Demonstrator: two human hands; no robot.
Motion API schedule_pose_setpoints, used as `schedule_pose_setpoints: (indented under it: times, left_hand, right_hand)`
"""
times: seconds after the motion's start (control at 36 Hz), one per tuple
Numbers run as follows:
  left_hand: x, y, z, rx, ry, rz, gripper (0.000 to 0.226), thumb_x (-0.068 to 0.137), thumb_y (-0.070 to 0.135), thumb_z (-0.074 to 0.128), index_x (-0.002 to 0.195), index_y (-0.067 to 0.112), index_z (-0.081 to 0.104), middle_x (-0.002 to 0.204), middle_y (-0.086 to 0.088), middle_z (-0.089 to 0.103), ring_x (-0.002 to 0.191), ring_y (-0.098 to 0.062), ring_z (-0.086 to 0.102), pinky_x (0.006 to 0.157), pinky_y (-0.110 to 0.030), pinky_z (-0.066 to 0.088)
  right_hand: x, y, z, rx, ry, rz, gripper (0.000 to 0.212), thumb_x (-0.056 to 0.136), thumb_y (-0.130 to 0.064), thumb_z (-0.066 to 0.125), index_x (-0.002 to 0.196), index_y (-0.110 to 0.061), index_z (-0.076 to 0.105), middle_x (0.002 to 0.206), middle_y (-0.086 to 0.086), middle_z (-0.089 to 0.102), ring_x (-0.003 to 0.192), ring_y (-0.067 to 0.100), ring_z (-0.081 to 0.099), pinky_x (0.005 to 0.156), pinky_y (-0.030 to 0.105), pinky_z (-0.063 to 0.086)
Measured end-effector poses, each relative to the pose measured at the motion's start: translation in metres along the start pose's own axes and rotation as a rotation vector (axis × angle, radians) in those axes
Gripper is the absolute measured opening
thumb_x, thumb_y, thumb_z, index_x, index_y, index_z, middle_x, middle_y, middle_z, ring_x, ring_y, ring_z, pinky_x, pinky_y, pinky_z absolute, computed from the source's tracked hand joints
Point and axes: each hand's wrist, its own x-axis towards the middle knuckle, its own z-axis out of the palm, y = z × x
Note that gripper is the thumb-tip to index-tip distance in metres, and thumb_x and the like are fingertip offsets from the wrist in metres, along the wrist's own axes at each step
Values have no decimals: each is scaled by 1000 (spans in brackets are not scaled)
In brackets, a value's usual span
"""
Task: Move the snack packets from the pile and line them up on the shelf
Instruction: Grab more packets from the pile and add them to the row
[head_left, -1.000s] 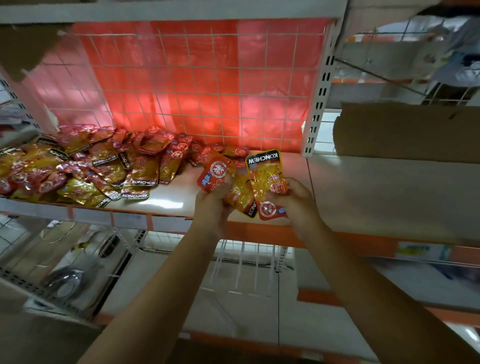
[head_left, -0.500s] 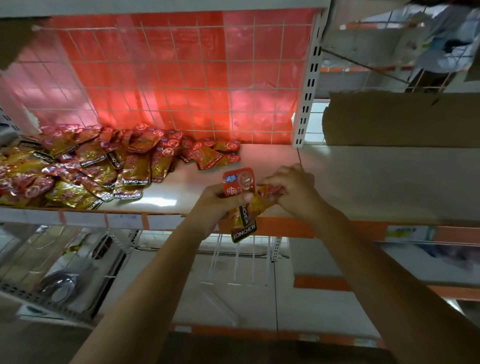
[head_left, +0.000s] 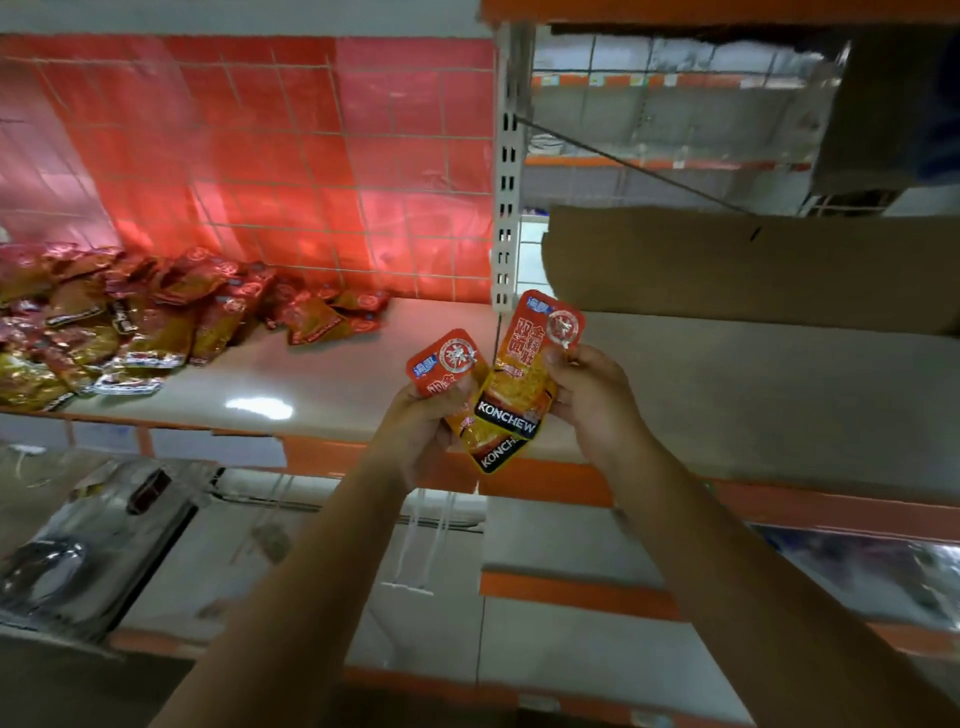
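A pile of red and yellow snack packets (head_left: 130, 322) lies on the left part of the white shelf (head_left: 322, 379). My left hand (head_left: 421, 431) grips a packet (head_left: 441, 366) by its side, with another yellow packet partly hidden below it. My right hand (head_left: 592, 400) pinches an upright packet (head_left: 530, 369) marked KONCHEW at its right edge. Both hands hover over the shelf's front edge, and the held packets overlap.
A perforated white upright (head_left: 506, 208) divides the shelf bays. A brown cardboard sheet (head_left: 727, 265) leans at the back of the right bay. The shelf has an orange front lip (head_left: 545, 483). Lower shelves hold bagged metal items (head_left: 78, 561).
My right hand has pulled one packet out of the bunch and stood it upright with the red end up. The camera view has shifted right, so the pile sits farther left.
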Motion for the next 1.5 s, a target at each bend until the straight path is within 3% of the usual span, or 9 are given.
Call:
schedule_pose_setpoints:
  times: [0.17,0.33,0.47,0.81,0.92,1.11,1.28,1.42,1.5]
  left_hand:
    - [8,-31,42,-53,-17,-40,33,68,9,59,101,4,59,93,-11,66,88,-25,63,75,-34,55]
    - [6,-45,79,64,-6,-14,18,84,-4,57,98,5,61,84,-4,71,83,-21,67,67,-32,56]
    - [7,-52,101,103,19,65,19,86,1,55,100,10,62,90,2,72,87,-16,69,73,-32,55]
    - [13,-90,192,117,89,102,21,87,0,56,106,9,61,96,-3,69,92,-23,66,83,-40,53]
    - [25,-114,244,106,81,120,25,88,1,56,112,7,59,99,-4,68,91,-19,67,76,-33,55]
    - [41,-176,338,60,97,81,28,87,2,56,115,5,58,103,-6,67,94,-19,66,77,-34,54]
    - [43,-211,402,52,39,5,22,86,2,58,107,6,62,101,-9,67,89,-21,67,72,-31,57]
    - [48,-218,438,85,25,-34,25,86,3,59,110,8,61,105,-9,67,95,-22,66,74,-32,56]
    - [51,-222,458,97,1,-48,23,87,1,57,107,12,61,102,-6,68,93,-21,66,77,-32,55]
  right_hand:
    - [0,-11,-74,-102,84,-78,6,94,-15,54,94,-16,60,94,3,65,87,21,63,81,37,50]
    - [-12,-12,-113,-82,91,-107,13,93,-14,56,105,-10,59,91,-1,66,81,12,64,69,24,54]
    - [-20,-14,-138,-64,131,-120,14,92,-11,56,106,-10,59,87,-5,65,76,8,63,62,21,54]
    - [-22,-28,-238,-74,173,-136,11,91,-7,56,101,-9,60,94,6,64,88,21,62,78,32,53]
    - [-14,-41,-295,-67,169,-155,12,91,-6,56,103,-8,59,97,6,62,86,16,61,64,16,53]
    - [-13,-57,-402,-135,159,-147,10,91,-6,56,99,-10,61,89,1,65,80,11,63,69,22,54]
    - [-21,-66,-467,-174,225,-143,19,91,-5,57,77,-16,63,77,1,64,76,19,61,76,38,51]
    - [-29,-79,-502,-185,285,-166,17,91,-4,57,75,-12,60,73,2,60,71,16,59,65,28,50]
    - [-29,-88,-525,-216,293,-182,10,89,-5,59,81,1,60,75,11,56,74,23,54,69,34,46]
